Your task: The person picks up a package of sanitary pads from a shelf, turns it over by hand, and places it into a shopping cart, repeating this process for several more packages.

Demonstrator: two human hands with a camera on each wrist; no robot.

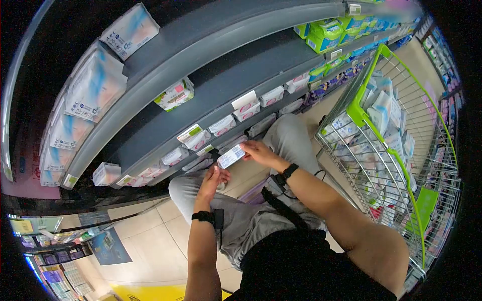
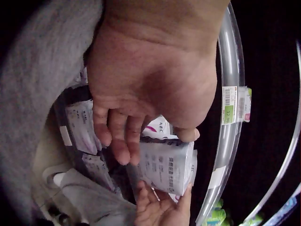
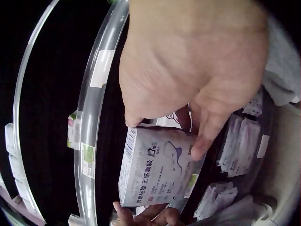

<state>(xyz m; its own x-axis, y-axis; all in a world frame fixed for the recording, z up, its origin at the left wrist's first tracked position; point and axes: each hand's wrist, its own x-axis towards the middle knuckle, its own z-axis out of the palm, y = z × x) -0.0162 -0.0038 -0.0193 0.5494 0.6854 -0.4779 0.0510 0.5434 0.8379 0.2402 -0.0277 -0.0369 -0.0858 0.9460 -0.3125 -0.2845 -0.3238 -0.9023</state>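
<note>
A small white printed pack (image 1: 232, 156) (image 2: 167, 165) (image 3: 157, 165) is held up over the lap. My right hand (image 1: 261, 154) (image 2: 162, 209) (image 3: 197, 61) grips its far end, thumb on one edge and fingers on the opposite one. At the pack's near end is my left hand (image 1: 212, 184) (image 2: 155, 70) (image 3: 143, 215), its thumb by a corner and its fingers loosely bent beside the lower edge. How firmly the left fingertips touch the pack cannot be told.
Curved grey shelves (image 1: 201, 55) carry rows of white packs (image 1: 222, 125), larger packs (image 1: 95, 90) at the left and green packs (image 1: 324, 36) farther off. A green-trimmed wire cart (image 1: 359, 113) full of packs stands at the right. My bent knees are below the hands.
</note>
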